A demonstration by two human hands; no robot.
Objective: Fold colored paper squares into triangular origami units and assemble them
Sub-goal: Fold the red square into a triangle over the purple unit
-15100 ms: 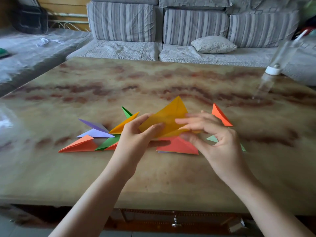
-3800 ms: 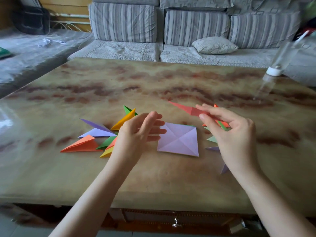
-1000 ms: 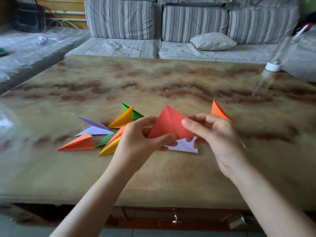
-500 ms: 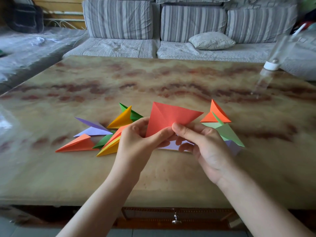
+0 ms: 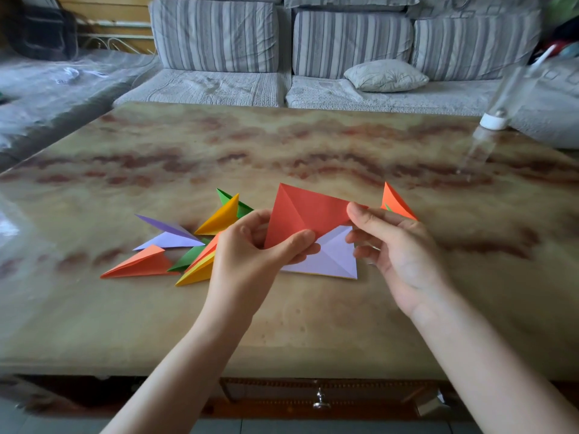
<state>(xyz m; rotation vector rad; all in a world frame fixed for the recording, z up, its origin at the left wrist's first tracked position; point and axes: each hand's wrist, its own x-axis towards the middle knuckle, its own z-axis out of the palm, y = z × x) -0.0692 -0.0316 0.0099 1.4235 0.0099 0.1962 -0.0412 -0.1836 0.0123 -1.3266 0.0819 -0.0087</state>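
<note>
Frame centre: half-folded red paper (image 5: pixel 308 214) above tabletop (image 5: pixel 313 324). Left hand (image 5: pixel 250 249) pinches lower corner, right hand (image 5: pixel 401 245) pinches right corner. Folded units (image 5: pixel 188 242) heaped centre-left. Lilac square (image 5: pixel 333 260) lies flat, not yet folded. Assembly seemingly not started.

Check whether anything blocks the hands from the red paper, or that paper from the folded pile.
Nothing visible does. The left hand and right hand both pinch the red paper, above the lilac sheet. The folded pile lies just beside the left hand, with no object between.
</note>
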